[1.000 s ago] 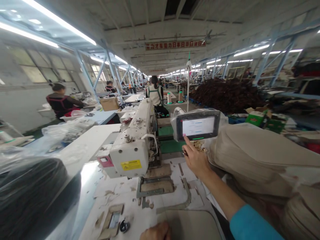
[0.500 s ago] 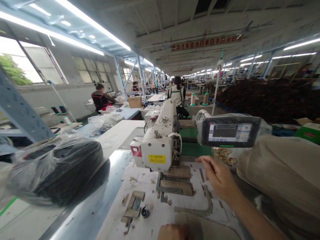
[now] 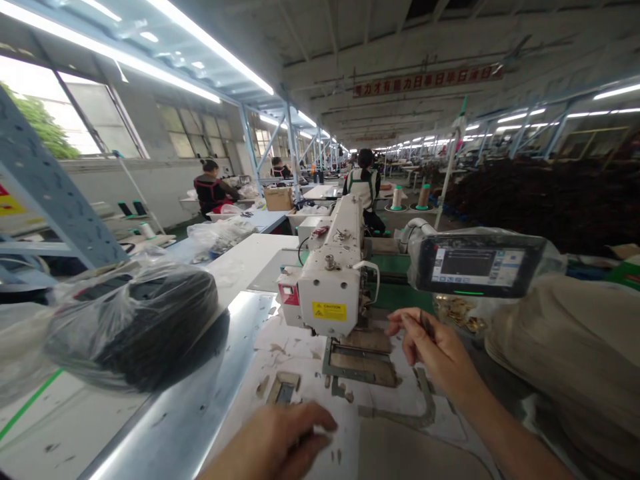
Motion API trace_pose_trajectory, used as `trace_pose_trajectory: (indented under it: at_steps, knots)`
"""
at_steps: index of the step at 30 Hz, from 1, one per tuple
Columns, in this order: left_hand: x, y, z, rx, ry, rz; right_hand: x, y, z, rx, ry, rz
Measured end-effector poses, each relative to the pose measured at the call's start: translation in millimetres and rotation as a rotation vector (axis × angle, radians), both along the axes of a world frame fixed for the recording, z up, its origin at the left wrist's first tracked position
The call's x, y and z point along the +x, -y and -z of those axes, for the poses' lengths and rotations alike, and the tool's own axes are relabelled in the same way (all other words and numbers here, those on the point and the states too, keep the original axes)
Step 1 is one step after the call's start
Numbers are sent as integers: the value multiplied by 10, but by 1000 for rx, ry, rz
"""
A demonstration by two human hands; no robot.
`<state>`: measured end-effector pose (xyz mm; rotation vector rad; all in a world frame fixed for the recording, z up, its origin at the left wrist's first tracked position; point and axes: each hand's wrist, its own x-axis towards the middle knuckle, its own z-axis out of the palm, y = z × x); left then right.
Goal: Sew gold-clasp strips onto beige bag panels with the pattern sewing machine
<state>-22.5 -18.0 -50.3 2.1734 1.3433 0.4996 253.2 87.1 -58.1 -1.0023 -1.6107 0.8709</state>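
Observation:
My left hand [image 3: 285,437] is low over the white work surface [image 3: 273,333], with bent fingers apart and nothing visible in them. It covers the spot where a small dark round metal part lay. My right hand [image 3: 433,347] hovers right of the sewing machine's clamp frame [image 3: 327,360], fingers bent together; a small dark thing shows by them, too unclear to name. The white sewing machine [image 3: 325,290] stands ahead of both hands. A beige fabric piece [image 3: 405,450] lies flat at the bottom, beside a curved grey-brown strip [image 3: 427,403].
A control screen [image 3: 480,265] stands behind my right hand, with a bag of small metallic-looking pieces [image 3: 457,312] below it. Stacked beige fabric [image 3: 575,340] rises at right. A plastic-wrapped dark bundle [image 3: 145,327] sits at left. Co-workers [image 3: 364,183] sit farther ahead.
My left hand has come off the beige piece, leftward over the dark round part. My right hand's fingers have drawn in closer together. The view has shifted slightly left.

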Motion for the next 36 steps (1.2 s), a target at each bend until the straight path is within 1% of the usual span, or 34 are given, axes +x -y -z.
trace_pose_trajectory:
  at_steps: [2,3,4,5,6,8,9,10,12,13,14,16,19,22,25,27,29,33,35,36]
  knots:
    - [-157,-266,-444,266,109,-118,-49,39,28,-36,-48,-32]
    - [-206,-462,-640,408,147,-184,-81,57,38,-53,-74,-46]
    - [-231,-698,-811,532,169,-257,-118,73,43,-69,-99,-59]
    - [-229,-970,-956,628,164,-285,-158,88,45,-85,-120,-70]
    - [-200,-1265,-1070,686,115,-260,-197,103,44,-98,-139,-76]
    - [-79,-1876,-1212,644,-75,-176,-266,134,42,-118,-165,-82]
    - [-2,-2162,-1244,585,-182,-138,-288,153,47,-123,-174,-82]
    - [74,-2419,-1254,557,-224,-120,-299,172,58,-125,-178,-80]
    - [198,-2813,-1231,531,-278,-85,-281,214,102,-125,-179,-67]
    - [238,-2945,-1208,529,-290,-68,-252,234,132,-126,-176,-52]
    - [262,-3035,-1184,531,-301,-52,-213,254,165,-126,-171,-30]
    - [276,-3113,-1143,544,-317,-34,-120,287,226,-125,-156,20]
    - [266,-3076,-1127,574,-338,-46,12,321,280,-124,-138,65]
    - [281,-3001,-1180,601,-369,-93,109,336,292,-159,-134,73]
    - [322,-2989,-1297,626,-413,-156,174,323,259,-199,-126,87]
    - [361,-3026,-1378,616,-466,-175,186,290,185,-200,-128,84]
    - [413,-3080,-1434,574,-538,-154,165,235,62,-178,-150,70]
    - [547,-3185,-1502,460,-666,-28,61,100,-223,-110,-187,45]
    - [601,-3241,-1557,402,-693,31,14,42,-302,-89,-182,37]
    - [619,-3274,-1589,371,-696,55,-3,18,-315,-85,-177,30]
